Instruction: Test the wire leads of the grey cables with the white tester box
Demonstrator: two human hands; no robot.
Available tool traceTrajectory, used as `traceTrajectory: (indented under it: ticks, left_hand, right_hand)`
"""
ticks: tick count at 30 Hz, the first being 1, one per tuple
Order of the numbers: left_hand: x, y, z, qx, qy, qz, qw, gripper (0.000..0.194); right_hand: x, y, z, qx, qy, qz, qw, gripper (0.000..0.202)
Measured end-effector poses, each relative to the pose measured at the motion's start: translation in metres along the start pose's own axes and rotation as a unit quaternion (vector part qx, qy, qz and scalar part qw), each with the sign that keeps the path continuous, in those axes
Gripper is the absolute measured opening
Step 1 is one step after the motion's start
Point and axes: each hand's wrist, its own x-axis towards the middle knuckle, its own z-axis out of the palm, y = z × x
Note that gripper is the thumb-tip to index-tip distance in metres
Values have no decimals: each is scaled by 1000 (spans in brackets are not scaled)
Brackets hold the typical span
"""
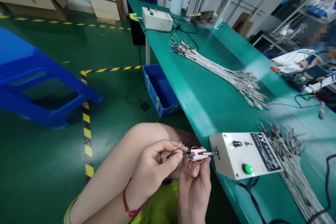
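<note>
Moderate indoor light; pale glare and darker shadow bands on the bench; dim floor; glowing green button; edges stretched, notably the stool; upper right partly pixelated.

I see a boxy white unit on a flat green table. A rectangular blue plastic bin seems partly beneath.
</note>
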Motion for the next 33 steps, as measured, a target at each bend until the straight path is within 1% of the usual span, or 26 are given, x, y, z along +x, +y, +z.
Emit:
traceTrajectory:
  ticks: [5,9,13,15,18,21,22,23,26,28,30,32,33]
  left_hand:
    - [2,3,4,46,8,49,998,10]
    - [4,3,7,87,4,79,993,13]
    - [4,3,7,92,-1,87,992,14]
    - [2,3,5,90,9,100,991,15]
    - [-1,4,1,93,29,141,985,19]
    - [-5,5,-2,88,5,162,983,21]
    - [-6,6,-3,83,-7,150,985,19]
    - [-7,7,-3,73,-20,123,990,16]
    - [-8,10,-3,12,-56,5,998,5]
    - [-7,13,-2,-32,-62,-44,997,7]
    - [-6,15,-2,-61,-50,-72,994,11]
    - [-5,16,-3,-75,-52,-101,991,17]
    - [-5,16,-4,-70,-55,-113,990,20]
  right_hand:
    - [1,1,0,-12,2,2,1000,25]
    - [1,0,2,-26,13,-10,1000,26]
    - [1,-1,3,-22,21,-4,1000,27]
    - [-1,-1,3,-14,23,7,1000,29]
    - [-8,2,2,-8,13,34,999,33]
    - [-20,9,2,-53,-14,30,998,32]
    - [-24,12,2,-76,-20,24,997,29]
    - [-28,13,2,-98,-21,18,995,26]
    - [-34,16,3,-131,-18,7,991,22]
    - [-34,16,5,-134,-28,-23,990,20]
    - [-33,15,6,-132,-47,-68,988,18]
    - [-31,14,6,-135,-63,-105,983,19]
    - [-30,14,7,-140,-71,-111,981,21]
